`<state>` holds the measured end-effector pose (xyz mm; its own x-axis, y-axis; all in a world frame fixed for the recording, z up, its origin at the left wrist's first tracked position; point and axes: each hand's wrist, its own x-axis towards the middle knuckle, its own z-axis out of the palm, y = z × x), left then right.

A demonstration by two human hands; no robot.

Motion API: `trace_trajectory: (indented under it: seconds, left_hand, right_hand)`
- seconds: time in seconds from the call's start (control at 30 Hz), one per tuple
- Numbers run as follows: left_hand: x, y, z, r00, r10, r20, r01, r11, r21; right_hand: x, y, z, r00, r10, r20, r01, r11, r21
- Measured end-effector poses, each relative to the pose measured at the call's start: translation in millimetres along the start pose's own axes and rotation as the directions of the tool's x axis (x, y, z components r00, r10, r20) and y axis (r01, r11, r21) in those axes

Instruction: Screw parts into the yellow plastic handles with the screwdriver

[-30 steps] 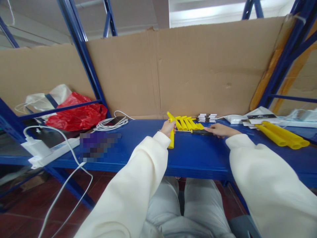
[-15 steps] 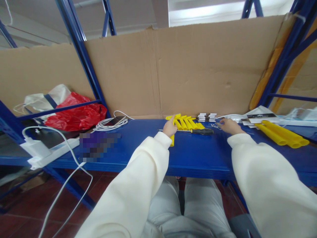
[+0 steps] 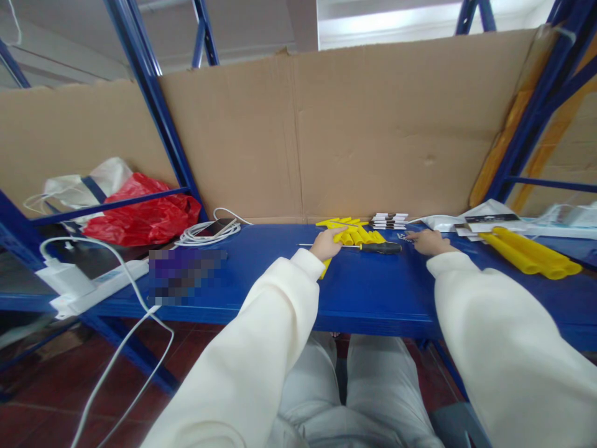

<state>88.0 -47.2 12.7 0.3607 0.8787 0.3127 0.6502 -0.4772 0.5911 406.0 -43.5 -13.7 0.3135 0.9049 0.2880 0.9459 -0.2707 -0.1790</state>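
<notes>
My left hand (image 3: 328,243) is closed around a yellow T-shaped plastic piece (image 3: 325,270), whose lower end shows below the fingers. Behind that hand lie several yellow tube pieces (image 3: 358,234) in a row. A screwdriver (image 3: 381,247) with a black handle rests on the blue table, its shaft running left past the hand. On the right, the fingertips of my right hand (image 3: 431,242) come together at a scatter of small metal parts (image 3: 402,236), perhaps screws. Whatever sits between those fingertips is too small to make out.
A stack of small white-and-dark pieces (image 3: 389,221) stands against the cardboard. Larger yellow tubes (image 3: 532,254) lie at the right. Leftward are a coiled white cable (image 3: 209,234), a red plastic bag (image 3: 144,214) and a white power strip (image 3: 100,292). Blue posts (image 3: 163,124) frame the table.
The yellow T-shaped piece has tilted, its top swinging rightward, and my left fingers now point more to the right. My right fingertips have moved slightly left and down onto the small metal parts.
</notes>
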Motion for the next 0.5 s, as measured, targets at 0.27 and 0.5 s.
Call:
trace_trajectory:
  seconds: [0.27, 0.5]
  left_hand:
    - [0, 0, 0.1, 1.0, 0.024, -0.006, -0.023, 0.997, 0.069]
    - [0, -1, -0.3, 0.999, 0.045, 0.009, -0.045, 0.995, 0.087]
  right_hand:
    - [-9, -16, -3, 0.99, -0.019, 0.138, 0.037, 0.991, -0.128]
    - [-9, -20, -5, 0.991, -0.061, 0.121, 0.073, 0.992, -0.102]
